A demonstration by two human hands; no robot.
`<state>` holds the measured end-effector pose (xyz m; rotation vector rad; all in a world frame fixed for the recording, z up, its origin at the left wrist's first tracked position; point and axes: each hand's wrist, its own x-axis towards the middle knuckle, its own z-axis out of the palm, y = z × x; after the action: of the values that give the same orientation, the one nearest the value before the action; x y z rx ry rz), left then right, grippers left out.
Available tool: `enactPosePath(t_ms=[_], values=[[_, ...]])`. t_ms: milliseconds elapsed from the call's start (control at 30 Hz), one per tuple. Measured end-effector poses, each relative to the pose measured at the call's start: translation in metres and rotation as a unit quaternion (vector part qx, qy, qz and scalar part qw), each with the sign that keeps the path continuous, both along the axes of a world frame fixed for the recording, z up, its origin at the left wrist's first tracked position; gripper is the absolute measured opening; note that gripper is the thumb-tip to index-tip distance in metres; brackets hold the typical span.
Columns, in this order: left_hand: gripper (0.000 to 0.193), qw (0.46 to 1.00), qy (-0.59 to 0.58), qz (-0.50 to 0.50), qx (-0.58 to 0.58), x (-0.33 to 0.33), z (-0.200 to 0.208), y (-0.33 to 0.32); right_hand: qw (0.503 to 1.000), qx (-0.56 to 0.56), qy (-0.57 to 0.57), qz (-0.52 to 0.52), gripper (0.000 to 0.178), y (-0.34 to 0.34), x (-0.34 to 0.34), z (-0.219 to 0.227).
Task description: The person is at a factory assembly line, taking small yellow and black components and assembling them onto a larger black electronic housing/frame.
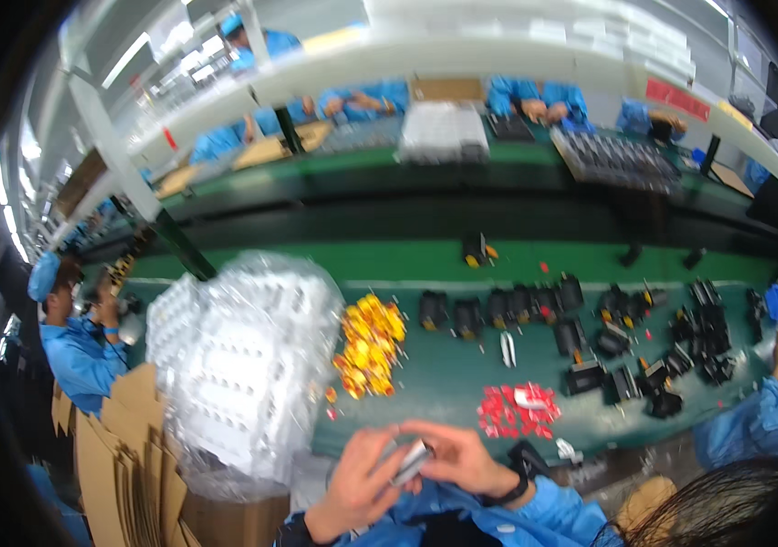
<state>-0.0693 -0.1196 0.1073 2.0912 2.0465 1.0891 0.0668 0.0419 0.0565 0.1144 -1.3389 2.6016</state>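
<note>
Close to my body, a small silver-white piece with a dark end is between my two hands; its exact kind is too small to make out. My left hand has its fingers closed round one side of it. On the other side my right hand grips it between thumb and fingers. Just beyond the hands lies a spread of small red pieces, with a white tool or strip farther off. A heap of shiny yellow-orange pieces sits ahead and left.
Clear plastic wraps a stack of white trays at the left, beside upright cardboard sheets. Several black housings stand along the green bench. Co-workers in blue sit left, right and across the line.
</note>
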Motion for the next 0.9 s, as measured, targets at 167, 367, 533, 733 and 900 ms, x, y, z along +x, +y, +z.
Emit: enactPosePath(t_ms=[167,367,533,733,900], values=[[0.048,0.994,-0.093,0.037,0.037,0.007,-0.01,0.031,0.978,0.134,-0.007,-0.161,0.049,0.01,0.009,0.003],[0.046,0.984,-0.153,0.062,0.065,0.019,-0.035,0.051,0.868,0.373,-0.046,-0.325,0.046,0.017,0.02,0.001],[0.02,0.799,-0.591,0.112,0.021,0.022,-0.054,0.041,0.736,0.532,0.02,-0.418,0.041,0.022,0.025,-0.009],[0.021,0.608,-0.79,0.018,-0.082,0.028,-0.065,0.06,0.625,0.657,0.124,-0.403,0.038,0.024,0.02,-0.023],[0.022,0.633,-0.77,0.026,-0.072,0.024,-0.064,0.065,0.708,0.626,0.052,-0.322,0.04,0.025,0.026,-0.007]])
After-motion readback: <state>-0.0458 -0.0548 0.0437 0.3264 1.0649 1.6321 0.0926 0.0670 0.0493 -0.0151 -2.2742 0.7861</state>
